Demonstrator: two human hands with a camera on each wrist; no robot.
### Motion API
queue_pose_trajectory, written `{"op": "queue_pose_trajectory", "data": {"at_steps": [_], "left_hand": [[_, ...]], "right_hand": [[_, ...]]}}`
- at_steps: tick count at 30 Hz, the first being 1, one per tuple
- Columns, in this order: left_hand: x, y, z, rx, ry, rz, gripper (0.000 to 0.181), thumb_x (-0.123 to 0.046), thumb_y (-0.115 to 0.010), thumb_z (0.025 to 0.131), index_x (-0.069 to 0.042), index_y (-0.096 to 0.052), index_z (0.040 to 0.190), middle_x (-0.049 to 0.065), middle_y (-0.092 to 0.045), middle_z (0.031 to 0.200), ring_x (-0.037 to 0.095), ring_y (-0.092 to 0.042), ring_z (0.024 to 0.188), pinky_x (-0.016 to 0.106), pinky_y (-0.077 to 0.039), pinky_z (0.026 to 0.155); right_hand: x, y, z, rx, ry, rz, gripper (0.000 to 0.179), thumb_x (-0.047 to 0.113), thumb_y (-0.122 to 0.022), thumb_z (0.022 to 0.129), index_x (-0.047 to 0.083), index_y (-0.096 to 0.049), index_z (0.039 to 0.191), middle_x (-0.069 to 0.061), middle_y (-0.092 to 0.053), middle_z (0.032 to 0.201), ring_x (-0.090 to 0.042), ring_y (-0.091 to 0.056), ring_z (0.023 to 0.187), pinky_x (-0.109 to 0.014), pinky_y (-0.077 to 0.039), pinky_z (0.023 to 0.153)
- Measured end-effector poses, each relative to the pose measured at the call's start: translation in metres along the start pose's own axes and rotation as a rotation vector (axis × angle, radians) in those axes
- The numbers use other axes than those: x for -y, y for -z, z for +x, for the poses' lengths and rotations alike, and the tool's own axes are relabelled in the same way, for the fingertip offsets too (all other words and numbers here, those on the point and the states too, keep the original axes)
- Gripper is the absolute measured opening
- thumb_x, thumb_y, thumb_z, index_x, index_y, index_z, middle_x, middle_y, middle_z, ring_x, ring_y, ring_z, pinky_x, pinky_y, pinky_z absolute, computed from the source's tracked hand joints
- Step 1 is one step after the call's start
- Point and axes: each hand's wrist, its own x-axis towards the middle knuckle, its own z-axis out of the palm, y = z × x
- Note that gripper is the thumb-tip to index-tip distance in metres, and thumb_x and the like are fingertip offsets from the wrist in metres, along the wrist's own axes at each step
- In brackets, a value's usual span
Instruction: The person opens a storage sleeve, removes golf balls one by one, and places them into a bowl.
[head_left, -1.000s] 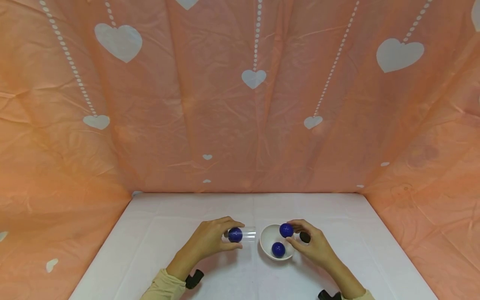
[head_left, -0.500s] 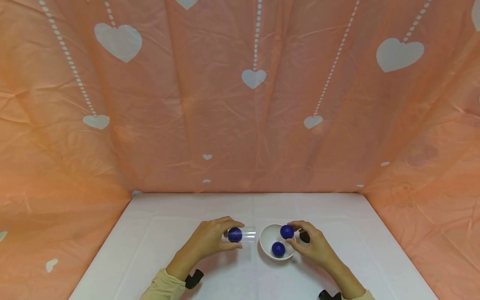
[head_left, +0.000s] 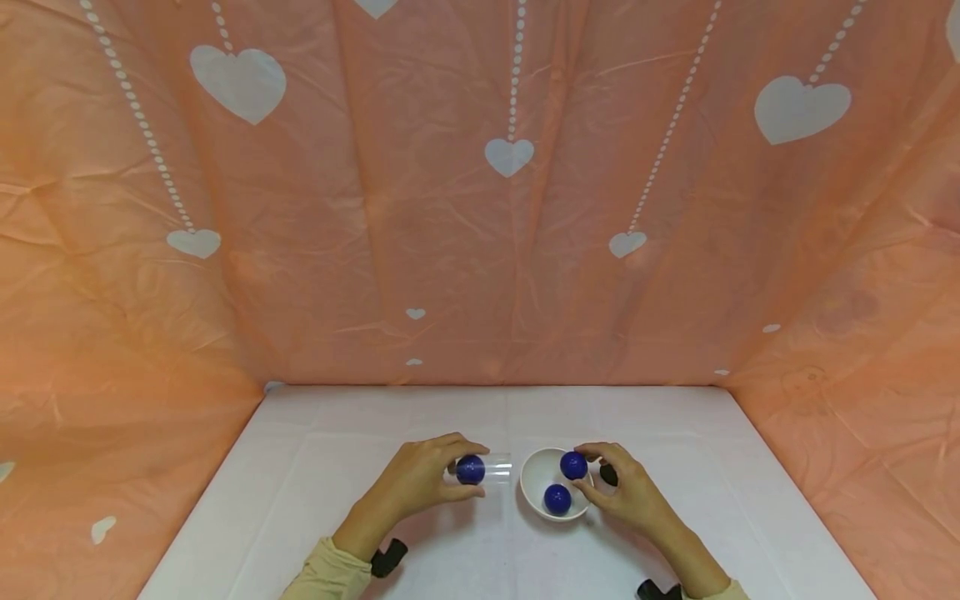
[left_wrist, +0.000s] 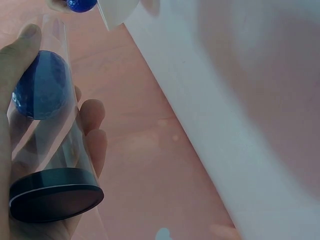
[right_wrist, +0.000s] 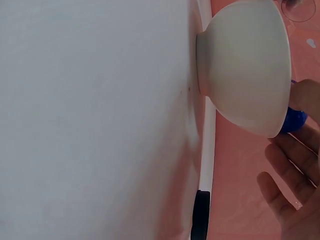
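My left hand [head_left: 432, 472] grips a clear plastic tube [head_left: 498, 469] lying sideways in the head view, its mouth towards the bowl. Inside it sits a blue dimpled golf ball [left_wrist: 42, 85], and a black cap [left_wrist: 56, 196] closes the other end. Between thumb and fingers, my right hand [head_left: 622, 487] pinches a second blue golf ball [head_left: 573, 465] at the far right rim of a white bowl [head_left: 534, 486]. A third blue golf ball [head_left: 557, 499] rests in that bowl. From the right wrist, the bowl's wall hides part of the pinched ball.
A black round lid [head_left: 608, 474] lies on the white table [head_left: 390, 412] right of the bowl, partly behind the right hand. Orange sheeting with white hearts [head_left: 509, 157] encloses the back and sides. Black wrist-camera mounts [head_left: 389, 557] sit at both wrists.
The right hand and its golf ball have come slightly down and nearer in the head view. The left hand, tube and bowl have stayed in place.
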Motion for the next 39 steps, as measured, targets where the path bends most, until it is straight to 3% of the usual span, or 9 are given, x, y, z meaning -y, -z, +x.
{"op": "queue_pose_trajectory", "data": {"at_steps": [9, 15, 24, 34, 39], "left_hand": [[-0.002, 0.001, 0.001, 0.003, -0.001, 0.001, 0.052, -0.048, -0.09, 0.085, -0.025, -0.076, 0.13, -0.01, -0.075, 0.117, 0.007, -0.072, 0.097, 0.033, -0.06, 0.078], [-0.001, 0.0, 0.001, -0.005, -0.01, 0.0, 0.052, -0.047, -0.091, 0.085, -0.025, -0.077, 0.13, -0.01, -0.075, 0.116, 0.007, -0.072, 0.095, 0.032, -0.06, 0.076], [-0.002, 0.0, 0.001, -0.002, -0.007, 0.003, 0.053, -0.047, -0.091, 0.085, -0.024, -0.077, 0.13, -0.009, -0.076, 0.118, 0.009, -0.073, 0.098, 0.033, -0.06, 0.078], [-0.003, 0.0, 0.003, 0.003, -0.002, 0.001, 0.052, -0.047, -0.091, 0.085, -0.025, -0.077, 0.13, -0.01, -0.075, 0.117, 0.008, -0.073, 0.098, 0.033, -0.06, 0.079], [-0.004, 0.0, 0.003, 0.006, -0.004, 0.003, 0.051, -0.047, -0.09, 0.085, -0.025, -0.077, 0.129, -0.01, -0.076, 0.117, 0.008, -0.073, 0.098, 0.033, -0.06, 0.078]], "right_hand": [[0.0, 0.0, 0.002, -0.002, 0.023, 0.049, 0.049, 0.0, -0.093, 0.078, 0.005, -0.071, 0.122, -0.003, -0.076, 0.113, -0.017, -0.069, 0.099, -0.035, -0.057, 0.088], [0.0, -0.002, 0.003, -0.034, 0.039, 0.074, 0.046, -0.004, -0.091, 0.078, 0.005, -0.072, 0.12, -0.004, -0.077, 0.111, -0.017, -0.069, 0.097, -0.034, -0.057, 0.085], [0.009, -0.003, 0.013, -0.073, 0.091, 0.188, 0.049, -0.011, -0.087, 0.079, 0.003, -0.071, 0.122, -0.008, -0.076, 0.111, -0.024, -0.069, 0.094, -0.019, -0.05, 0.091], [0.022, -0.008, 0.017, 0.006, -0.075, 0.3, 0.037, -0.001, -0.084, 0.09, 0.006, -0.072, 0.124, -0.006, -0.078, 0.114, -0.022, -0.071, 0.098, -0.03, -0.055, 0.088], [0.027, -0.012, 0.019, 0.037, -0.103, 0.374, 0.036, 0.0, -0.083, 0.091, 0.003, -0.071, 0.125, -0.009, -0.077, 0.115, -0.026, -0.071, 0.1, -0.027, -0.054, 0.093]]}}
